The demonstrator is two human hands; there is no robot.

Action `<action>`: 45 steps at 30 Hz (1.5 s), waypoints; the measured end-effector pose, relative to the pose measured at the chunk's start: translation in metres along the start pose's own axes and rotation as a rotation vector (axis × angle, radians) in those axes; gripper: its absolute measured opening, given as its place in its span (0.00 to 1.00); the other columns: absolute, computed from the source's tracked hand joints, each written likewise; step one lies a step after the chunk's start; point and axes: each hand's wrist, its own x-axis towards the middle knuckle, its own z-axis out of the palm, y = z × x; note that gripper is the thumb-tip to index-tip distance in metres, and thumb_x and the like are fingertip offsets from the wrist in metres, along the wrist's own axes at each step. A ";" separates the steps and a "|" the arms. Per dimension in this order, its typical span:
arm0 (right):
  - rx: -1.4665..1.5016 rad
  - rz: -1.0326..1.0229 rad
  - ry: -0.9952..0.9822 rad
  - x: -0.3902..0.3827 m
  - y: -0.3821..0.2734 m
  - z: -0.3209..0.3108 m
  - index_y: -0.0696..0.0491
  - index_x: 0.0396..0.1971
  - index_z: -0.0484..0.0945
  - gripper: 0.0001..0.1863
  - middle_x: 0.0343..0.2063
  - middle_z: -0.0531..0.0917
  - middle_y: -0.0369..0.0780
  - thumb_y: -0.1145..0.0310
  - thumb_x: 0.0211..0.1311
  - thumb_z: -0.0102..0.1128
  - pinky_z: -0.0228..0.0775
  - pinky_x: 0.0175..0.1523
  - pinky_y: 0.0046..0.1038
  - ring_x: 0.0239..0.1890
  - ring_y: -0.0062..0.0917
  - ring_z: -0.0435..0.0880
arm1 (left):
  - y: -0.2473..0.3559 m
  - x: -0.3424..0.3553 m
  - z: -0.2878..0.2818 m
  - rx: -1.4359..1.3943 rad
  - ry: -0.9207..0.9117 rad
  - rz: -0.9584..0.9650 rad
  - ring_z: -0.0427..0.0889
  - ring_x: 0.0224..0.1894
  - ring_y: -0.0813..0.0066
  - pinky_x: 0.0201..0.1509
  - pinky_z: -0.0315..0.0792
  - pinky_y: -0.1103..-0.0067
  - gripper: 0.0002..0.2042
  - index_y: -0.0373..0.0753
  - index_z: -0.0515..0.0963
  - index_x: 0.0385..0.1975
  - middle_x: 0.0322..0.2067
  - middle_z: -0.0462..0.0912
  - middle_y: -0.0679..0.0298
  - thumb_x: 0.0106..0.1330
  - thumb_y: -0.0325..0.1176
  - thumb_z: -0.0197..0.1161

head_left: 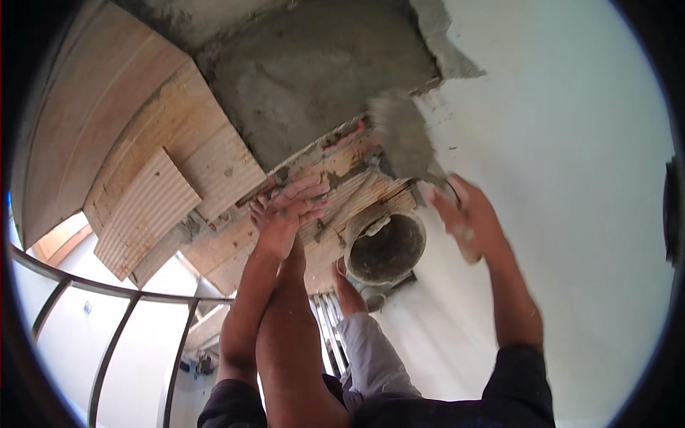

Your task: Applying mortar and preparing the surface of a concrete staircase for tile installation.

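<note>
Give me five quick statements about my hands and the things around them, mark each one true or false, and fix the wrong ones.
1. The right hand grips a trowel. True.
2. The left hand is holding a brush. False: no tool shows in it, and its fingers are extended.
3. The bucket is left of the left hand in the picture. False: it is to the right of it.
4. A gray cement-like patch lies beyond the left hand, toward the top of the picture. True.
5. The large smooth surface on the picture's right is dark red. False: it is whitish.
</note>
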 end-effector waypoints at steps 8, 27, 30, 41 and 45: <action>0.422 0.412 -0.025 -0.163 0.200 0.172 0.55 0.53 0.66 0.22 0.28 0.81 0.45 0.65 0.64 0.63 0.75 0.30 0.34 0.24 0.32 0.82 | -0.059 0.003 0.023 0.451 -0.361 -0.283 0.84 0.53 0.62 0.57 0.75 0.73 0.22 0.31 0.74 0.60 0.54 0.83 0.53 0.71 0.36 0.57; 0.917 0.661 -0.455 -0.046 0.255 0.344 0.58 0.30 0.72 0.09 0.15 0.77 0.41 0.75 0.54 0.65 0.69 0.17 0.34 0.14 0.29 0.79 | -0.223 0.056 -0.014 1.750 -0.597 -0.461 0.84 0.40 0.41 0.43 0.77 0.57 0.15 0.27 0.73 0.43 0.34 0.84 0.40 0.62 0.32 0.59; 0.495 0.240 -0.295 -0.052 0.329 0.388 0.61 0.19 0.77 0.11 0.22 0.83 0.50 0.70 0.53 0.64 0.78 0.31 0.43 0.25 0.40 0.85 | -0.244 0.066 0.029 1.665 -0.566 -0.390 0.84 0.40 0.42 0.44 0.77 0.57 0.17 0.26 0.72 0.45 0.34 0.83 0.40 0.60 0.31 0.60; 0.824 0.460 -0.260 -0.046 0.284 0.379 0.60 0.47 0.69 0.19 0.19 0.78 0.41 0.72 0.60 0.65 0.69 0.18 0.30 0.15 0.23 0.77 | -0.228 0.058 0.018 1.768 -0.604 -0.480 0.86 0.42 0.45 0.43 0.80 0.61 0.22 0.20 0.69 0.52 0.37 0.84 0.39 0.61 0.28 0.59; 0.985 0.430 -0.288 -0.058 0.292 0.376 0.59 0.49 0.67 0.22 0.21 0.77 0.40 0.72 0.59 0.66 0.68 0.18 0.30 0.15 0.22 0.75 | -0.231 0.051 0.015 1.748 -0.611 -0.454 0.85 0.40 0.44 0.42 0.78 0.59 0.22 0.20 0.67 0.53 0.34 0.83 0.39 0.61 0.28 0.58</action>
